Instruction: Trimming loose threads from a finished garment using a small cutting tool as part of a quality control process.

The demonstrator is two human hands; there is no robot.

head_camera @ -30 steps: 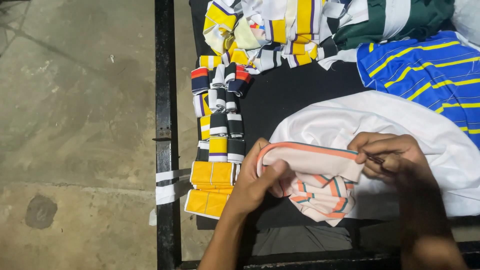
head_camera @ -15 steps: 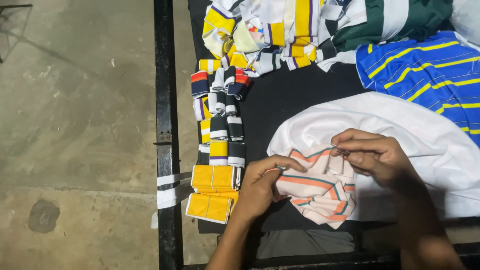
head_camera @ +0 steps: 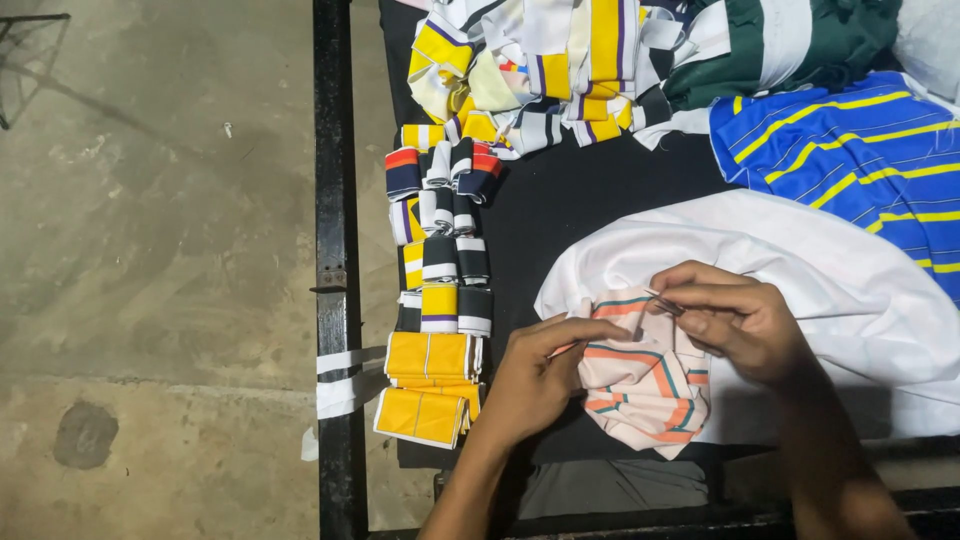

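Both hands pinch a pale striped collar piece (head_camera: 645, 385) near the table's front edge: left hand (head_camera: 535, 375) grips its left side; right hand (head_camera: 735, 320) nips its top; folded yellow strips (head_camera: 425, 385) line the left edge (head_camera: 333, 250).

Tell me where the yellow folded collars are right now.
In the head view, the yellow folded collars lie lower left on the black table, beside the left hand, below the striped rolls.

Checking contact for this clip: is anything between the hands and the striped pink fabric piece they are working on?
Nothing visible. The left hand and right hand both grip the striped pink fabric piece directly; the right hand's fingertips pinch its upper edge. It lies partly on the white cloth, apart from the yellow folded pieces.
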